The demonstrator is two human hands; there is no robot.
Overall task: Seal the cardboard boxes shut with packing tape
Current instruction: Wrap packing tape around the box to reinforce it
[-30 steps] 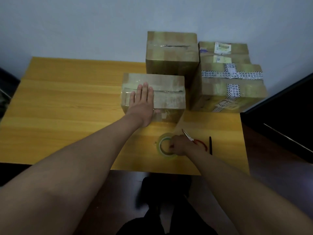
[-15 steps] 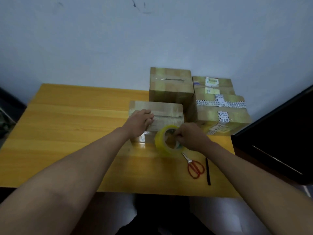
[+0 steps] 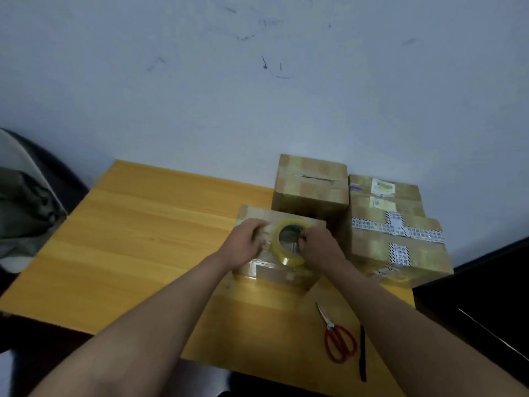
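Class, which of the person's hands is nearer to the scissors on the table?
Right. The right hand grips the tape roll just above the scissors; the left hand sits farther left, across the roll.

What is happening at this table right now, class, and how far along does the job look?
A person is taping cardboard boxes. The right hand holds a roll of clear packing tape over the nearest box, while the left hand grips at the roll's edge, apparently drawing out tape. Three other boxes stand behind and to the right. Red-handled scissors and a black pen lie unused on the wooden table.
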